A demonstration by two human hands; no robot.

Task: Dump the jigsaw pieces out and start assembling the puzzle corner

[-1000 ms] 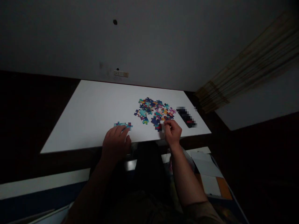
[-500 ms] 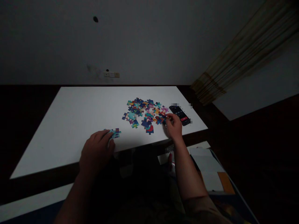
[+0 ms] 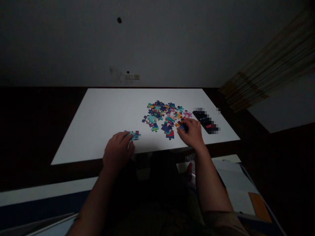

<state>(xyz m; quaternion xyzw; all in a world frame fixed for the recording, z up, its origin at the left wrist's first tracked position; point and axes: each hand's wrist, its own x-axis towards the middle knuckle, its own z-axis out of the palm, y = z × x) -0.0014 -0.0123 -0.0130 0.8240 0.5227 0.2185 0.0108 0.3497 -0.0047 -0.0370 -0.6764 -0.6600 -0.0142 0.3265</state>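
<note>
My left hand lies on the white table near its front edge, fingers outstretched over a small group of teal and purple puzzle pieces. Those fingers partly cover the pieces. At the right side of a colourful heap of puzzle pieces, my right hand arches palm down, thumb and fingers apart. Dark blue and orange pieces show between them, partly hidden. A piece with a red shape lies at the front of the heap.
A black phone showing a timer lies right of the heap. Below the table at right are papers and an orange-brown card. The wall with sockets stands behind; a curtain hangs at right.
The view has shifted, so the table appears further right. My right hand has turned inward over the heap's right edge, its thumb now apart from the fingers. My left hand stays on its pieces.
</note>
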